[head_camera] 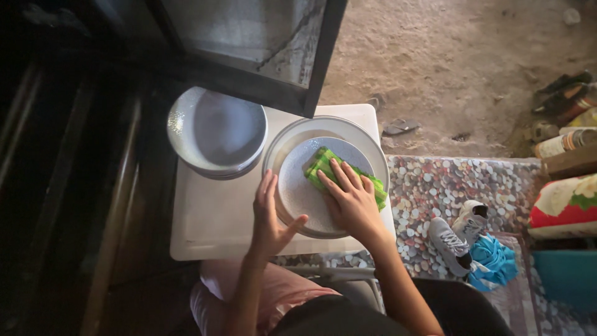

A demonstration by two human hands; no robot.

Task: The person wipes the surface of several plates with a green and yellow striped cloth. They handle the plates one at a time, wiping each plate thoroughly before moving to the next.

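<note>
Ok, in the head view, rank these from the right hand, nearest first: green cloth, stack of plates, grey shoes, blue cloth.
1. Green cloth: under the fingers of the right hand, on the plate.
2. Grey shoes: on the pebble-patterned mat, to its right.
3. Stack of plates and blue cloth: too close to call; plates upper left, cloth beyond the shoes.

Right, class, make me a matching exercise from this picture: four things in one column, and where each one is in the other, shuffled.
1. green striped cloth
2. stack of grey round plates
3. pair of grey sneakers
4. left hand

a. on the pebble-patterned mat
b. under the right hand
c. on the grey speckled plate's rim
d. far left of the white table

Pairs: 1-b, 2-d, 3-a, 4-c
</note>
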